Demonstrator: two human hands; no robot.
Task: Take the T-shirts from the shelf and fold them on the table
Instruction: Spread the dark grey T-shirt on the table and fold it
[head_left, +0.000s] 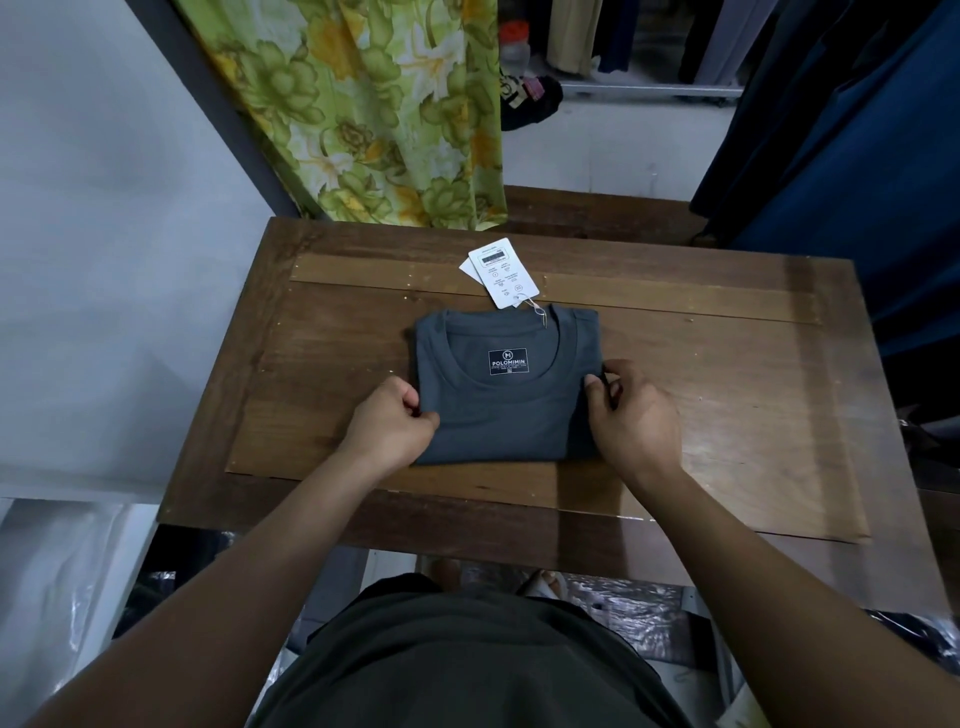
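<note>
A dark grey T-shirt (511, 410) lies folded into a compact rectangle in the middle of the wooden table (727, 415), collar away from me and a printed neck label showing. White paper hang tags (498, 273) on a string lie just beyond the collar. My left hand (392, 423) pinches the shirt's left edge. My right hand (631, 410) pinches the right edge with thumb and fingers. No shelf is in view.
A green floral curtain (374, 104) hangs behind the table at the left. Dark blue garments (841, 130) hang at the right. Plastic-wrapped bundles (62, 582) lie on the floor at the lower left, and a clothes rail stands at the back.
</note>
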